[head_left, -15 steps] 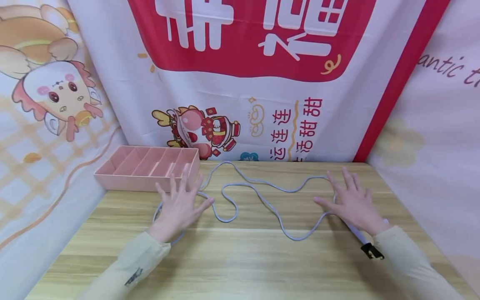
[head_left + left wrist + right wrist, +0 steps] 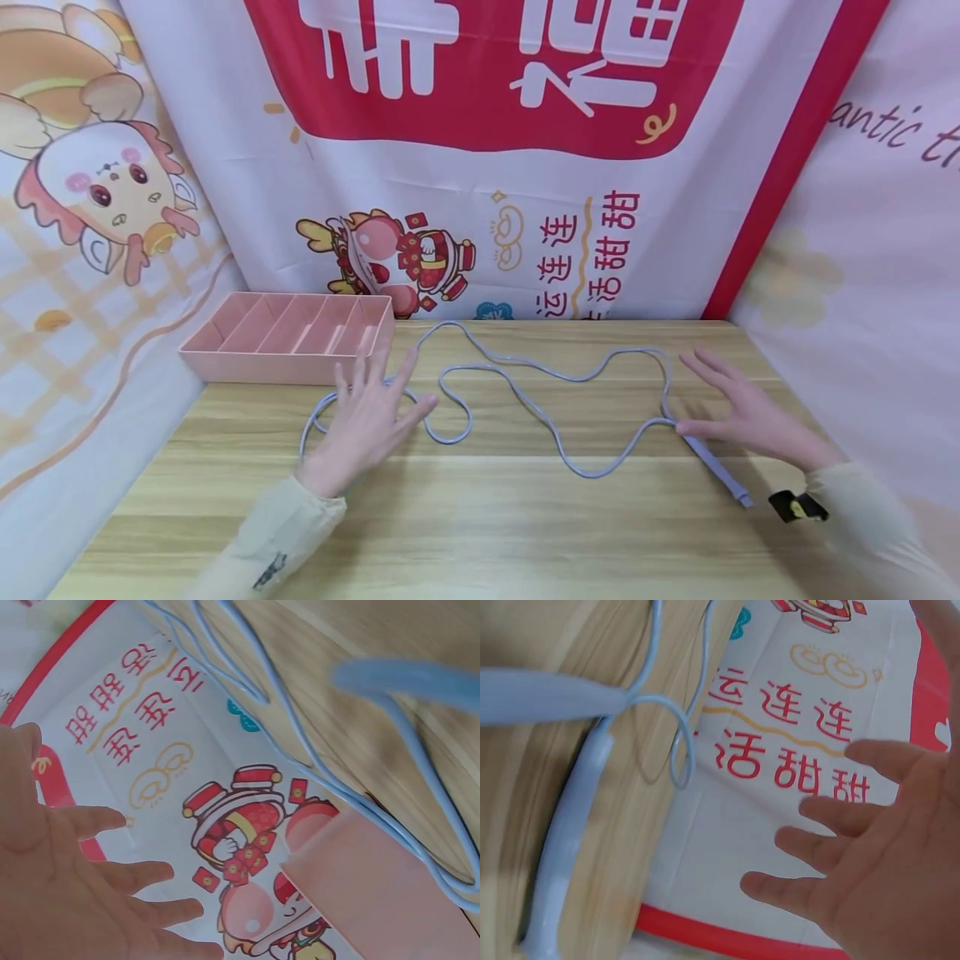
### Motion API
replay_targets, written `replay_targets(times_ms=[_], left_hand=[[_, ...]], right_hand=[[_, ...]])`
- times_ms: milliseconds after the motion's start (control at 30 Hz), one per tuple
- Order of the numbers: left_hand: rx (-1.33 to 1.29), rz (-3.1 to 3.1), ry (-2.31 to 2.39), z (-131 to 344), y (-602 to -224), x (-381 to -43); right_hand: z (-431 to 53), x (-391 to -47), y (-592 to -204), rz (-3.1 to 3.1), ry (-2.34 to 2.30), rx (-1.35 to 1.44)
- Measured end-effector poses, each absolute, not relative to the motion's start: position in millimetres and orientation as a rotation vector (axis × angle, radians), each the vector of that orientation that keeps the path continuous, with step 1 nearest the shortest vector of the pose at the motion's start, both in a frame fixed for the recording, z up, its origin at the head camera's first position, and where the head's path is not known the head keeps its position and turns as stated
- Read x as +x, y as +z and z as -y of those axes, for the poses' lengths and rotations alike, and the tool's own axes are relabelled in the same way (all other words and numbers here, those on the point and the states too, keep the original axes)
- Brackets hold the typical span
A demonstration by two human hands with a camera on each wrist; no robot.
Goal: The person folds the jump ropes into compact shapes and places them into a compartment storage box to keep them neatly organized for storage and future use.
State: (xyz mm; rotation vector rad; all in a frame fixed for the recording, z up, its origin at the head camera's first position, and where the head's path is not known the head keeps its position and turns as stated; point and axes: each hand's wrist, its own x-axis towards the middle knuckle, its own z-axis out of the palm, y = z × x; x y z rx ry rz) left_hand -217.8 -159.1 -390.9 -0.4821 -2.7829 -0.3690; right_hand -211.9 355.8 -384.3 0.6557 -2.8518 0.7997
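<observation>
A light blue-purple jump rope point(image 2: 551, 425) lies in loose curves across the wooden table, between my two hands. One of its handles point(image 2: 716, 471) lies slantwise at the right. In the right wrist view a second, blurred handle point(image 2: 547, 696) shows close to the camera, beside the first. My left hand point(image 2: 360, 425) hovers over the rope's left loops with fingers spread, holding nothing. My right hand point(image 2: 753, 417) is extended palm down above the handles, its thumb near where the cord meets a handle. Its fingers are straight and hold nothing.
A pink box point(image 2: 262, 367) with several compartments stands at the back left, close to my left fingertips. A printed cloth point(image 2: 420, 179) hangs behind the table point(image 2: 495, 533), and more cloth covers both sides. A black band point(image 2: 798, 506) is on my right wrist.
My right hand has moved right and turned, leaving the rope's handle in fuller view. The left hand has shifted only slightly, and the rope lies as before.
</observation>
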Motion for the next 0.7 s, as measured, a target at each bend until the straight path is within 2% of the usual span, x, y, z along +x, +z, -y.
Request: replay_targets(times_ms=[300,700], left_hand=[[-0.537,2.786,-0.534,150,-380,-206],[-0.58,2.713,-0.794,148,-380,-194]], right_hand=[[-376,-196,-399,2.958,0.673,0.629],[-391,-198,-416,2.905,0.567,0.752]])
